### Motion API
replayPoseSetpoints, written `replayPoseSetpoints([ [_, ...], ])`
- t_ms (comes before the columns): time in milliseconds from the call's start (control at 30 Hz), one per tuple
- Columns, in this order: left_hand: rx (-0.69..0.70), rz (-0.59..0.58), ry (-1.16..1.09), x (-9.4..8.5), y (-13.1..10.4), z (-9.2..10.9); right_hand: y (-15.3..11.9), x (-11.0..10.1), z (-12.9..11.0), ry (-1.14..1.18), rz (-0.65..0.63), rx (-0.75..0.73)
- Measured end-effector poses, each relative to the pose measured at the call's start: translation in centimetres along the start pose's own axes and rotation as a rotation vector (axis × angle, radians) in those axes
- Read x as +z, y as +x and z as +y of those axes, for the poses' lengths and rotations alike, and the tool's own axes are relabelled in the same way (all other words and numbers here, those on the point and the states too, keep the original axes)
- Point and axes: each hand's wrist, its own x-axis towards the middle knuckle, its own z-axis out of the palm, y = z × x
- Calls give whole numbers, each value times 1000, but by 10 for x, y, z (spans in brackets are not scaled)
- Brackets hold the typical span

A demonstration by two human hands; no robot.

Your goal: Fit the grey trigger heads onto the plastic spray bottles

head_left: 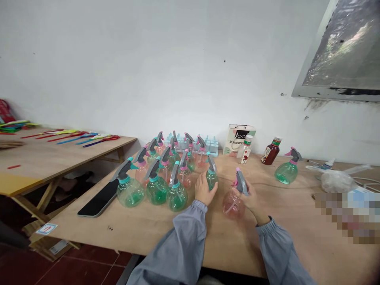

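My left hand (204, 189) is wrapped round the body of a green spray bottle (212, 179) with a grey and teal head, at the right end of the group. With my right hand (248, 196) I grip a pink spray bottle (233, 206) near its neck; its head is grey and pink and the bottle leans slightly. Left of my hands stand several spray bottles in close rows, among them a green one (177, 198) and a larger green one (130, 194). Off to the right, a green spray bottle with a pink collar (286, 172) stands alone.
A black phone (99, 199) lies at the table's left edge. Along the wall are a light blue rack (212, 146), a paper bag (233, 140), a white-labelled bottle (244, 150) and a dark red bottle (270, 153). A plastic bag (337, 182) lies right. Another table (32, 158) holds coloured strips.
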Motion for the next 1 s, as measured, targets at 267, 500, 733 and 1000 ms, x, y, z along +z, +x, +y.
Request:
replayPoseSetpoints([
  [267, -6, -31, -7, -1, -2, 4, -6, 1, 2, 36, -17, 19],
  [500, -23, -67, -17, -3, -2, 5, -6, -5, -3, -25, -83, 2],
  [733, -23, -76, -16, -4, -1, 5, -5, -9, -11, 25, -226, -9],
  [1000, -17, -62, -13, -3, -2, 4, -32, -16, -13, -106, -114, 115],
])
